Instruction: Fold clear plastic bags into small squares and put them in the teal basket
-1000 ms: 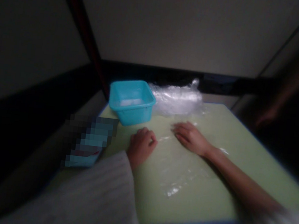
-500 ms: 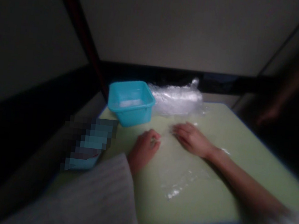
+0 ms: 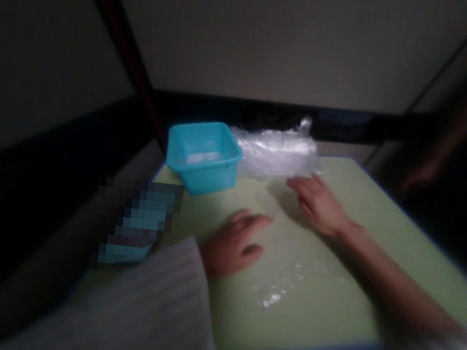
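A clear plastic sheet [image 3: 285,271] lies flat on the pale green table [image 3: 378,236]. My left hand [image 3: 234,245] rests on the near left part of the sheet, fingers stretched out flat. Raised a little above the table, my right hand [image 3: 320,204] has its fingers extended toward a crumpled heap of clear plastic [image 3: 274,151] at the back edge. Neither hand holds anything that I can make out.
A turquoise plastic tub [image 3: 202,154] stands at the table's back left corner, beside the plastic heap. A blurred blue object [image 3: 135,225] sits off the left edge. Another person's hand [image 3: 421,177] shows dimly at the far right. A wall lies behind.
My left hand has uncurled from a fist to flat fingers and slid right. My right hand has lifted off the sheet and moved back toward the plastic heap.
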Demonstrator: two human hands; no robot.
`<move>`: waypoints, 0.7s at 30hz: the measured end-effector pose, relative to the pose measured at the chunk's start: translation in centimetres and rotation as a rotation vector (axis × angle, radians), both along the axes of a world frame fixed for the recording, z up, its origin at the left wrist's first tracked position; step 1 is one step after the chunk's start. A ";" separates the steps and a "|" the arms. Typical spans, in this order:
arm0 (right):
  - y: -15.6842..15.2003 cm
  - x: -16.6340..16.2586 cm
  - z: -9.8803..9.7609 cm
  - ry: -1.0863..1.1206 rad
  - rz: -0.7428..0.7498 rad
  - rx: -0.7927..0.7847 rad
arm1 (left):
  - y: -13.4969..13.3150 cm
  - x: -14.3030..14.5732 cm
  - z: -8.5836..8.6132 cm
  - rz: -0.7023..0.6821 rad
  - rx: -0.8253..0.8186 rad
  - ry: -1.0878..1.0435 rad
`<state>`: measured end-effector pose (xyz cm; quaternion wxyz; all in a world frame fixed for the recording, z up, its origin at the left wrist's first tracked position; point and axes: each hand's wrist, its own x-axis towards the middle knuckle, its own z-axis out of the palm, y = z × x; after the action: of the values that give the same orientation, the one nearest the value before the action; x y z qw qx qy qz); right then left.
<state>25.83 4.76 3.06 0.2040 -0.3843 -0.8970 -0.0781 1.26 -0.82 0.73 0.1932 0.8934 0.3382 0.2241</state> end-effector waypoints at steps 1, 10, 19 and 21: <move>0.1 0.2 0.1 0.008 -0.015 0.005 | 0.0 0.0 0.1 -0.026 0.015 0.043; -0.2 0.0 0.2 -0.048 0.045 0.016 | -0.2 0.0 0.3 -0.125 0.095 0.150; -0.9 1.7 2.8 0.232 -0.109 0.172 | -0.1 -0.2 0.4 -0.007 0.156 0.129; -1.8 1.2 2.7 0.151 -0.023 0.060 | 0.0 -0.3 0.2 -0.023 0.170 0.184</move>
<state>27.01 2.95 5.74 0.2819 -0.3932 -0.8717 -0.0783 1.00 -0.80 0.92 0.0875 0.9271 0.3240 0.1670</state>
